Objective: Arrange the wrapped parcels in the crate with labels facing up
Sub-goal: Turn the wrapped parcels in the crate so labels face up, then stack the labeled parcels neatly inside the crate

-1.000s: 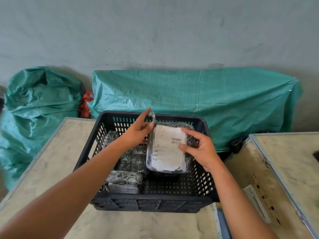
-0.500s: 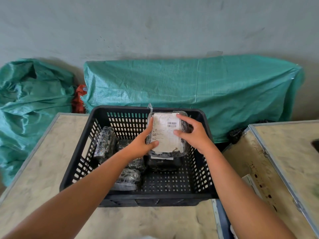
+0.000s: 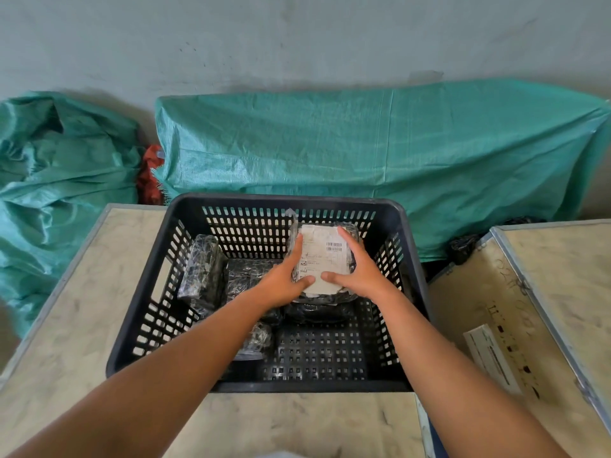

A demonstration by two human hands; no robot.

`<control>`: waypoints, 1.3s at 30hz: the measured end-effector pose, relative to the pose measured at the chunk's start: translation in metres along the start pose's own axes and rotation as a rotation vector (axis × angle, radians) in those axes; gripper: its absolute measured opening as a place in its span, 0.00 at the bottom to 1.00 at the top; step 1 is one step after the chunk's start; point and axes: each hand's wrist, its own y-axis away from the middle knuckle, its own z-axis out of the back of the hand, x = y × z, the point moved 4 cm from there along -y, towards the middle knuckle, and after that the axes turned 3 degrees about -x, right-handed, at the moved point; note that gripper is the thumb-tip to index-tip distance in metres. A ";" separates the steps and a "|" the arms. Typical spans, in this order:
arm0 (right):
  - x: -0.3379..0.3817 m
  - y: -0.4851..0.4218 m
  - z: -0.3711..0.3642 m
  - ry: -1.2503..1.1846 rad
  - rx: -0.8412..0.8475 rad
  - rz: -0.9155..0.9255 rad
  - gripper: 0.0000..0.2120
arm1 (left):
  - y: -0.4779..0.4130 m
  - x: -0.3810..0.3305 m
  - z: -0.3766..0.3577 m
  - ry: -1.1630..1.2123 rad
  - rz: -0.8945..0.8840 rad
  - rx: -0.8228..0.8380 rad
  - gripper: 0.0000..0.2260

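Both hands, left hand [image 3: 285, 281] and right hand [image 3: 357, 276], are grasping a labelled parcel [image 3: 323, 256] at the crate's [image 3: 410, 246] one o'clock corner, label upward; resting on a dark parcel [image 3: 317, 309], it is risking sliding off if released unevenly.

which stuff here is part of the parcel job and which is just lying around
Part of the job:
- crate
- labelled parcel, label up, held by left hand and right hand
- dark wrapped parcels in the crate's left half

Just lying about:
- green tarp behind the crate
- green sack at left
- red item between them
- white strip on the right table
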 end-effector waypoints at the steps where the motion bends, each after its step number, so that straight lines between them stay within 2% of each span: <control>1: -0.004 0.000 -0.003 -0.001 0.019 -0.025 0.56 | -0.002 0.002 0.001 -0.009 0.018 0.015 0.46; 6: -0.010 -0.004 -0.006 -0.057 0.064 -0.080 0.58 | -0.011 0.010 0.003 0.110 0.033 0.104 0.43; 12: -0.005 -0.001 -0.007 -0.057 0.046 -0.112 0.57 | -0.008 0.011 0.008 0.161 0.034 0.048 0.41; 15: 0.002 0.003 -0.009 0.007 0.011 -0.127 0.57 | -0.005 0.007 0.008 0.130 0.020 0.012 0.44; 18: 0.008 0.008 -0.009 0.193 -0.053 -0.181 0.55 | 0.000 -0.001 0.014 0.034 0.004 -0.016 0.43; 21: 0.023 0.017 -0.015 0.391 -0.095 -0.095 0.50 | 0.015 -0.011 0.029 -0.077 -0.030 -0.089 0.36; 24: 0.046 0.025 -0.025 0.421 -0.174 0.017 0.44 | 0.033 -0.012 0.053 -0.159 -0.049 -0.147 0.29; 27: 0.075 0.025 -0.044 0.385 -0.224 0.147 0.36 | 0.057 -0.009 0.086 -0.107 -0.077 -0.237 0.27; 30: 0.099 0.021 -0.076 0.237 -0.140 0.234 0.32 | 0.085 -0.004 0.122 -0.067 -0.141 -0.341 0.24; 32: 0.109 0.018 -0.103 0.242 -0.064 0.285 0.31 | 0.106 0.000 0.144 -0.070 -0.192 -0.422 0.20; 35: 0.108 0.006 -0.146 0.405 0.104 0.311 0.34 | 0.134 0.012 0.168 -0.156 -0.254 -0.534 0.17; 39: 0.076 -0.013 -0.188 0.757 0.459 0.162 0.43 | 0.151 0.044 0.180 -0.332 -0.106 -0.464 0.20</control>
